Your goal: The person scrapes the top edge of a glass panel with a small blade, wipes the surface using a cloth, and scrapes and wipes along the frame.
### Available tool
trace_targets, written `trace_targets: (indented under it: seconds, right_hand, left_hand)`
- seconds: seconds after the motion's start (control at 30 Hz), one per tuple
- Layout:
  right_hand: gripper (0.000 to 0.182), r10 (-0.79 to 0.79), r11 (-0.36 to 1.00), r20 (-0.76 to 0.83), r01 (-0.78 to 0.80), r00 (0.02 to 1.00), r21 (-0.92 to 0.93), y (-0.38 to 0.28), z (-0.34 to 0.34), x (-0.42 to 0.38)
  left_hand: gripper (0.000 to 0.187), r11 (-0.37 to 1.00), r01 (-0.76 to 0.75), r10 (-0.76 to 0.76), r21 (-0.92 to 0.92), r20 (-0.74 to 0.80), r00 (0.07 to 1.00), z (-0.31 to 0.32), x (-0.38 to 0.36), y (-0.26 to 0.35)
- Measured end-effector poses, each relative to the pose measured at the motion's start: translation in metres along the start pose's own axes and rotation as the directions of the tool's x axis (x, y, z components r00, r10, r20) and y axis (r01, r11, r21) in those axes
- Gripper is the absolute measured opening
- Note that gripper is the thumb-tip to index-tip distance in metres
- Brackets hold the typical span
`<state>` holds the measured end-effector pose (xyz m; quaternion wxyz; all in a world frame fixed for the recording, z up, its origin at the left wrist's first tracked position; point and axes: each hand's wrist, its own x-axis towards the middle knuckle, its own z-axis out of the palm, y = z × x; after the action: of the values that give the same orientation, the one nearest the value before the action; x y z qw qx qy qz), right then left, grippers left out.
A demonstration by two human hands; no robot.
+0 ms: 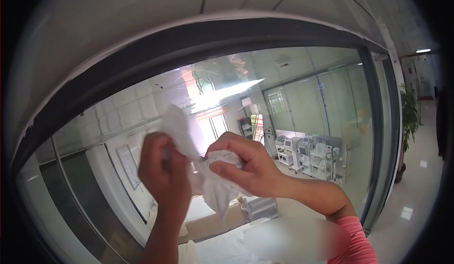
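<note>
A crumpled white cloth (218, 193) is stretched between my two raised hands. My left hand (163, 169), somewhat blurred, is closed on one end, and a pale flap of the fabric stands up above its knuckles. Thumb and fingers of my right hand (250, 162) pinch the bunched middle, from which a loose corner hangs down. Both hands are in front of a large glass pane (302, 65) set in a dark frame.
Beyond the glass, white equipment carts (307, 155) stand at the right, and a bed with white covers (220, 245) lies below. A potted plant (409, 112) stands in the corridor on the far right. Light reflects on the pane.
</note>
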<state>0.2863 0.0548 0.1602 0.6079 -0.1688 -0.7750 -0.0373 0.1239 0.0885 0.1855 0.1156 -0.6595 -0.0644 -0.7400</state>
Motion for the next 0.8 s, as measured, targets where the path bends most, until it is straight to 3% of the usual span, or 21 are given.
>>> trace_targets:
  seconds: [0.03, 0.07, 0.1, 0.17, 0.2, 0.23, 0.33, 0.37, 0.4, 0.43, 0.47, 0.5, 0.53, 0.57, 0.6, 0.63, 0.73, 0.8]
  right_hand:
    - [0.020, -0.055, 0.994, 0.001, 0.054, 0.999, -0.091, 0.005, -0.002, -0.004]
    - [0.020, -0.171, 0.973, -0.020, 0.166, 0.985, -0.158, 0.015, -0.003, -0.015]
    - [0.022, -0.266, 0.948, -0.042, 0.254, 0.963, -0.194, 0.019, -0.001, -0.030]
    - [0.022, -0.416, 0.859, -0.014, 0.388, 0.909, -0.334, 0.036, 0.011, -0.065]
    - [0.024, -0.448, 0.764, 0.061, 0.417, 0.892, -0.492, 0.036, 0.013, -0.080]
    - [0.025, -0.460, 0.642, 0.146, 0.441, 0.876, -0.627, 0.034, 0.014, -0.092]
    - [0.025, -0.529, 0.378, 0.196, 0.436, 0.826, -0.817, 0.040, 0.029, -0.100]
    - [0.024, -0.551, 0.301, 0.209, 0.426, 0.808, -0.853, 0.041, 0.029, -0.096]
    - [0.021, -0.542, 0.263, 0.225, 0.418, 0.810, -0.869, 0.041, 0.020, -0.085]
    - [0.023, -0.520, 0.241, 0.222, 0.391, 0.825, -0.888, 0.039, 0.010, -0.072]
    - [0.018, -0.557, 0.237, 0.115, 0.291, 0.822, -0.927, 0.041, 0.003, -0.056]
    - [0.014, -0.504, 0.210, 0.077, 0.208, 0.861, -0.955, 0.037, -0.013, -0.041]
    - [0.016, -0.455, 0.286, -0.020, 0.125, 0.890, -0.950, 0.041, -0.031, -0.029]
    - [0.017, -0.450, 0.255, -0.103, 0.017, 0.887, -0.967, 0.048, -0.055, -0.016]
    - [0.018, -0.525, 0.227, -0.179, -0.065, 0.832, -0.972, 0.058, -0.085, -0.005]
    - [0.018, -0.602, 0.200, -0.238, -0.145, 0.762, -0.969, 0.068, -0.106, -0.003]
    - [0.015, -0.518, 0.321, -0.500, -0.384, 0.694, -0.866, 0.073, -0.120, -0.025]
    - [0.015, -0.327, 0.328, -0.486, -0.385, 0.810, -0.862, 0.067, -0.070, -0.063]
  left_hand:
    - [0.011, 0.998, 0.060, -0.062, -0.027, -0.083, 0.995, 0.003, 0.002, -0.007]
    - [0.010, 0.990, 0.022, -0.041, -0.140, -0.130, 0.991, 0.007, 0.006, -0.007]
    - [0.011, 0.994, -0.071, 0.053, -0.079, -0.210, 0.976, 0.009, 0.008, -0.016]
    - [0.012, 0.986, -0.078, 0.047, -0.144, -0.203, 0.978, 0.012, 0.010, -0.009]
    - [0.028, 0.971, -0.083, 0.048, -0.226, -0.154, 0.987, 0.009, 0.009, -0.024]
    - [0.029, 0.972, -0.026, -0.019, -0.233, -0.187, 0.982, 0.013, 0.009, -0.024]
    - [0.034, 0.962, 0.120, -0.192, -0.247, -0.293, 0.936, 0.025, 0.023, -0.026]
    - [0.035, 0.937, -0.055, -0.050, -0.344, -0.289, 0.956, 0.020, 0.018, -0.051]
    - [0.037, 0.759, -0.006, -0.113, -0.652, -0.141, 0.983, 0.008, 0.026, -0.062]
    - [0.038, 0.683, 0.021, -0.140, -0.730, -0.102, 0.985, 0.001, 0.031, -0.065]
    - [0.039, 0.600, 0.050, -0.166, -0.799, -0.063, 0.984, -0.006, 0.036, -0.068]
    - [0.040, 0.792, -0.033, -0.051, -0.610, -0.120, 0.991, -0.010, 0.036, -0.067]
    - [0.042, 0.918, -0.127, 0.064, -0.376, -0.176, 0.982, -0.014, 0.035, -0.067]
    - [0.045, 0.949, -0.314, 0.313, 0.001, -0.099, 0.945, -0.021, 0.033, -0.066]
    - [0.045, 0.935, -0.344, 0.353, 0.090, -0.108, 0.930, -0.025, 0.032, -0.068]
    - [0.046, 0.940, -0.326, 0.337, 0.101, -0.122, 0.934, -0.026, 0.031, -0.070]
    - [0.049, 0.965, -0.244, 0.257, 0.099, -0.151, 0.955, -0.029, 0.031, -0.082]
    - [0.051, 0.979, -0.188, 0.200, 0.085, -0.166, 0.966, -0.031, 0.033, -0.091]
